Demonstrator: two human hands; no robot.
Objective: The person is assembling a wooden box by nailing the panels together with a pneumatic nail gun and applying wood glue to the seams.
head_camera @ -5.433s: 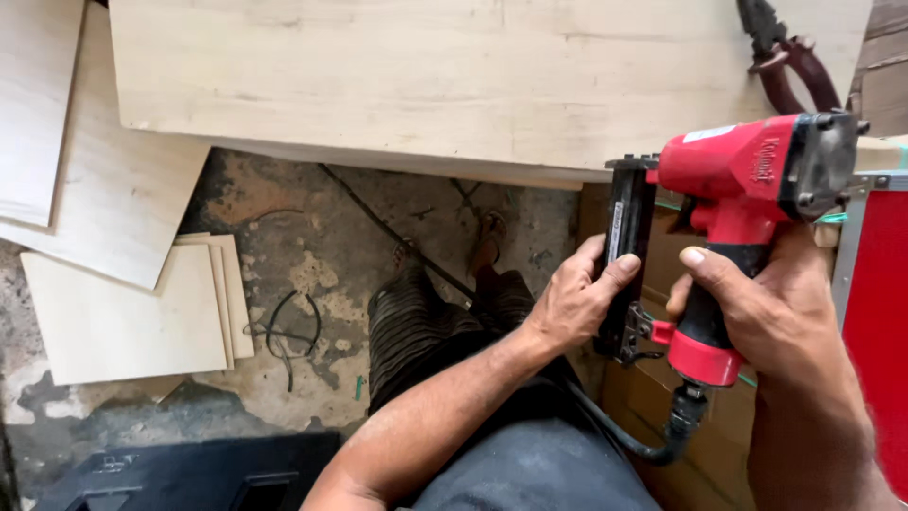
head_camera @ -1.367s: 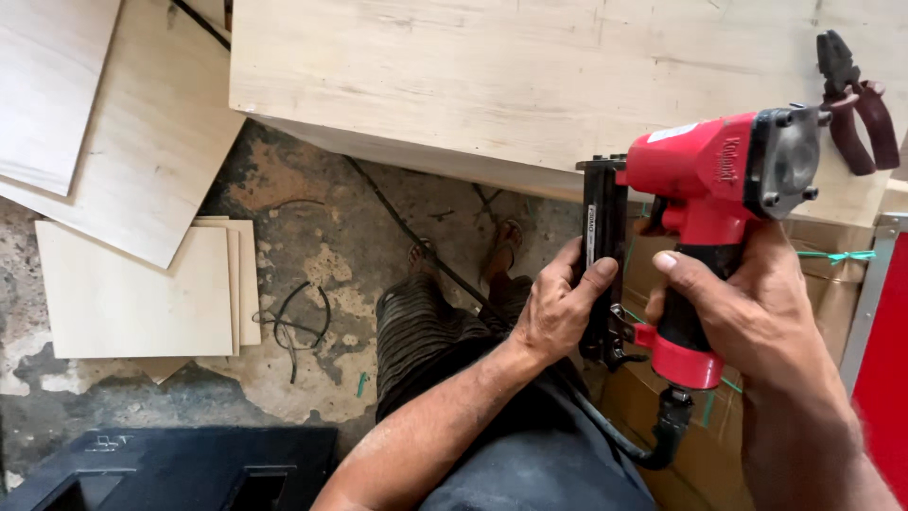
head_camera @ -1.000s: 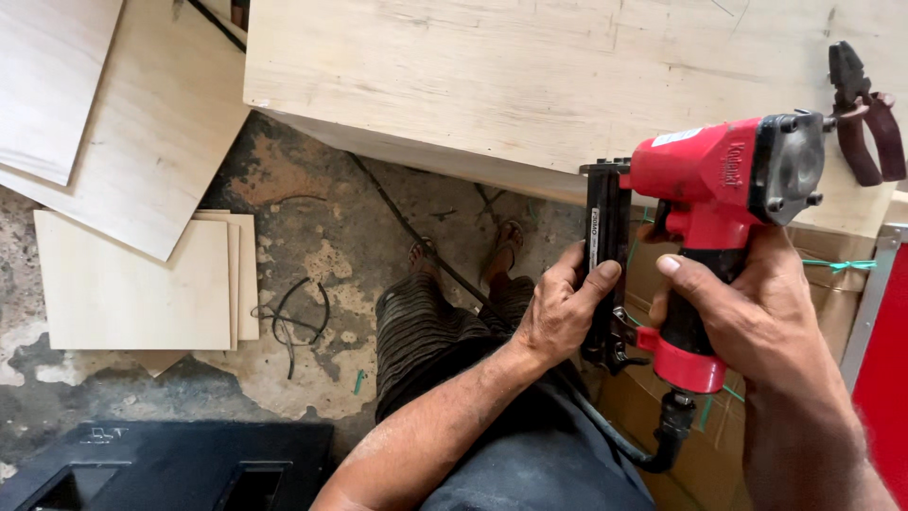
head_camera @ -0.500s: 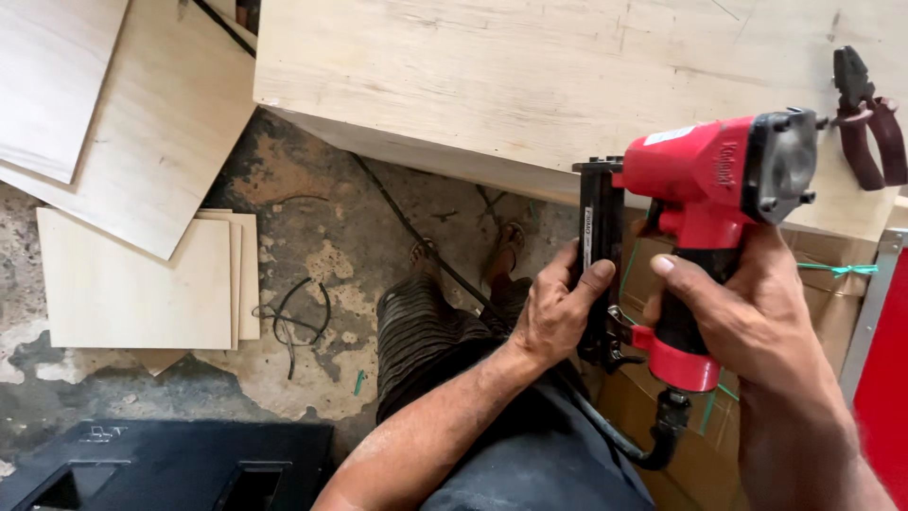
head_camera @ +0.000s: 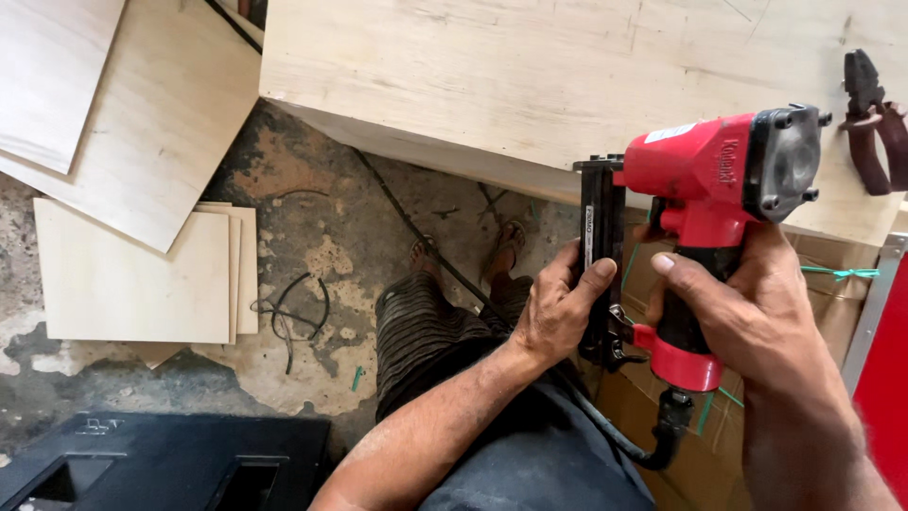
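Red and black, the pneumatic nail gun [head_camera: 705,218] is held upright in front of the person's lap, just below the near edge of a pale plywood board [head_camera: 530,76] that spans the top of the view. The right hand [head_camera: 747,312] is clenched around the gun's red grip, its forefinger lying along the front of the handle below the body. The left hand [head_camera: 558,312] grasps the black magazine [head_camera: 601,255] on the gun's left side, thumb across its face and fingers wrapped behind. A black air hose [head_camera: 615,440] leaves the base of the grip and curves down past the person's knee. At the right end of the board lie pliers [head_camera: 870,114] with dark red handles. Beneath the gun sits a brown cardboard box [head_camera: 832,293] tied with green string, and a red panel [head_camera: 884,378] stands at the right edge. On the stained concrete floor [head_camera: 312,255], well apart to the left, lie stacked plywood sheets [head_camera: 132,274] and a loop of black cord [head_camera: 293,312]. A black case [head_camera: 161,464] sits at the lower left.
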